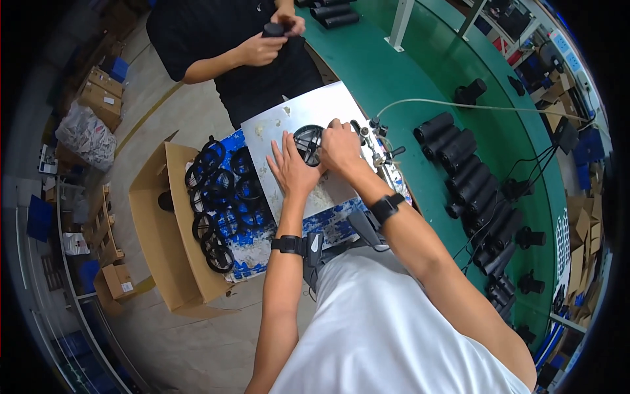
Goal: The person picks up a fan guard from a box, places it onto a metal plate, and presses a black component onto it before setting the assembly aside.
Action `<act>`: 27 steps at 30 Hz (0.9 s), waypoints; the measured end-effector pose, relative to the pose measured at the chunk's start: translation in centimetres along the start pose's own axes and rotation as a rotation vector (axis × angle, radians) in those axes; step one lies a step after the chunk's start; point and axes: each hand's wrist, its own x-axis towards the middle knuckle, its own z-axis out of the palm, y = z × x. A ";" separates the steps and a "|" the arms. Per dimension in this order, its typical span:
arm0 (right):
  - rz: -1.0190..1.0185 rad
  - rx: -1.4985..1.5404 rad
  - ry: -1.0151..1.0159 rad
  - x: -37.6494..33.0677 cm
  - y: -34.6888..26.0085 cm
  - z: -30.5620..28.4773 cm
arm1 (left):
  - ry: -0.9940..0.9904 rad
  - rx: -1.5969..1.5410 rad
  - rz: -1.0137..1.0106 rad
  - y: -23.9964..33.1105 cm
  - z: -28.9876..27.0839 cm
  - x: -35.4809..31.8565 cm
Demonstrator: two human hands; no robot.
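Black round wheel-like part (308, 143) on grey metal plate (295, 115), worktop edge. Left hand (292, 169) flat, fingers spread, steadying it; right hand (340, 146) curled over its rim, pressing. Many similar black rings (220, 203) waiting in cardboard box (154, 217); black cylinders (469, 174) lined on green worktop (394, 72). Judged mid-batch.

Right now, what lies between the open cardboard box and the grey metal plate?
In the head view, a heap of black plastic rings lies between cardboard box and metal plate.

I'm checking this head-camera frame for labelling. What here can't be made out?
- Round black part, head view: its right side hidden under the right hand.
- Left hand: palm contact underneath not visible.
- Co-worker's held black piece: too small to identify.
- Cardboard box: interior partly shadowed.
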 end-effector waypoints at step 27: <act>-0.186 0.013 -0.082 4.5 3.7 -7.9 | 0.201 -0.044 0.285 -1.7 -0.6 -1.2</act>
